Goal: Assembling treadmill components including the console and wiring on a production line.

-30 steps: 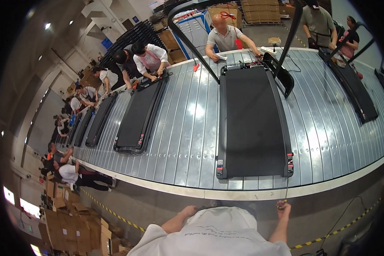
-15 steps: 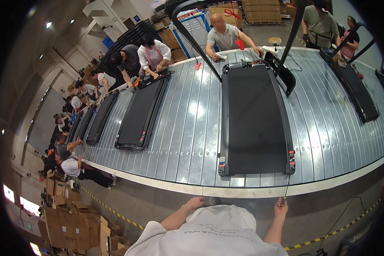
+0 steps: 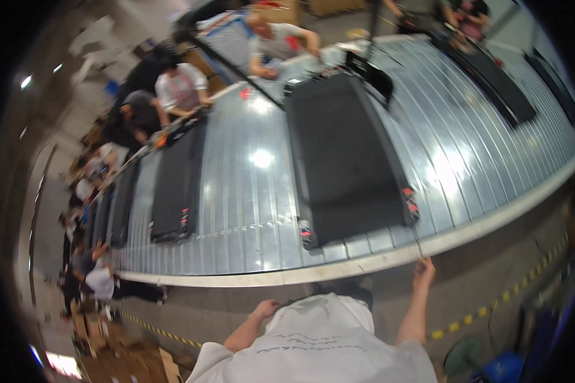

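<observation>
A black treadmill [image 3: 345, 153] lies flat on the silver slatted conveyor [image 3: 249, 210] in front of me. My right hand [image 3: 423, 269] is raised at the conveyor's near edge. It pinches a thin dark cord or rod [image 3: 418, 242] that runs up to the treadmill's near right corner, by its red end cap [image 3: 409, 199]. My left hand [image 3: 266, 309] is low, close to my white shirt. Its fingers are curled with nothing visible in them. The picture is blurred.
A second treadmill [image 3: 176, 185] and more lie further left on the conveyor, and another [image 3: 492, 76] to the right. Several people work along the far side, one [image 3: 278, 45] opposite me. Yellow-black floor tape [image 3: 492, 306] and cardboard boxes [image 3: 140, 357] lie near me.
The view has swung and tilted, so the conveyor now slants. My right hand has risen to the conveyor's edge with the thin cord; my left hand stays low.
</observation>
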`<action>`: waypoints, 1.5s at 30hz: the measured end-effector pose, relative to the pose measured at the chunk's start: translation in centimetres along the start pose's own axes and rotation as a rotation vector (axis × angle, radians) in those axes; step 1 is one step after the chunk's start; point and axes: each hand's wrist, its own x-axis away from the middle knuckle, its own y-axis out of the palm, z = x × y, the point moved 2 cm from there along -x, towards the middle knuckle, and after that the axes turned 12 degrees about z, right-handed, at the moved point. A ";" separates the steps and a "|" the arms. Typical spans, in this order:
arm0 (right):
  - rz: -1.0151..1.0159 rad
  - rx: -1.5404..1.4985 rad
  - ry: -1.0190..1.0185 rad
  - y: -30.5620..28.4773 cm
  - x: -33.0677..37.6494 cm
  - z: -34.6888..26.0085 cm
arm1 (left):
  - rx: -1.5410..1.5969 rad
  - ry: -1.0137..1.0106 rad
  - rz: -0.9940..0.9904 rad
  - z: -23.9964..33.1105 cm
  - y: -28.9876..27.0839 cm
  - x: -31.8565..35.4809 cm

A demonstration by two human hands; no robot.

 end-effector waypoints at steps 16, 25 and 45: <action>0.360 -0.204 0.100 5.4 -0.2 4.1 | -0.028 0.115 0.110 7.2 -6.8 -0.6; 0.317 1.161 -1.311 7.7 8.4 -5.8 | 0.021 -0.084 0.066 2.2 -3.7 2.6; -0.275 1.066 -0.933 4.1 15.7 3.5 | 0.311 0.047 -0.102 16.1 -4.7 -5.9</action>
